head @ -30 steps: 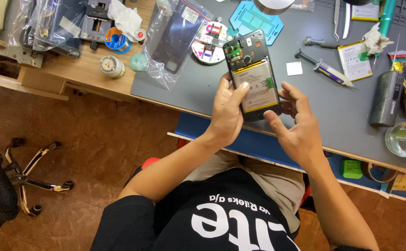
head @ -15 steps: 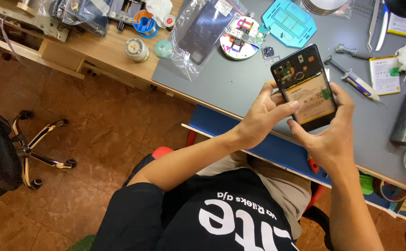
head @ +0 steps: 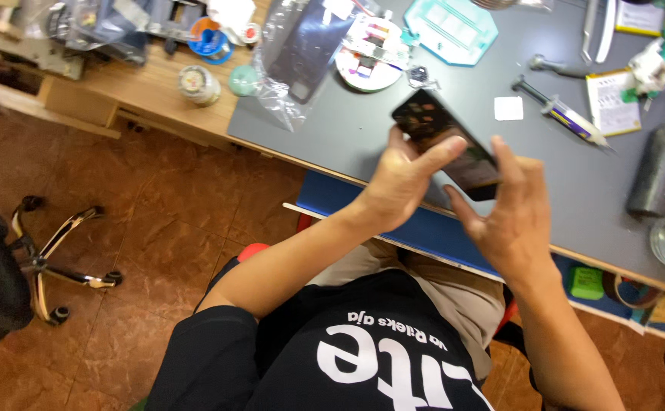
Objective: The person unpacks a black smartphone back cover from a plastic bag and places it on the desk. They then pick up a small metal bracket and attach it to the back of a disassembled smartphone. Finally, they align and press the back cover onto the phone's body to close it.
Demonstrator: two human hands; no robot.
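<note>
I see the opened smartphone held above the grey work mat, in the upper middle of the frame, tilted with its dark face turned partly toward me. My left hand grips its lower left edge, thumb over the front, and my right hand closes on the lower right corner, fingers spread behind it. Just above the phone lies a round white parts dish, with a clear plastic bag to its left. A syringe lies to the right, and a dark cylinder sits near the right edge.
</note>
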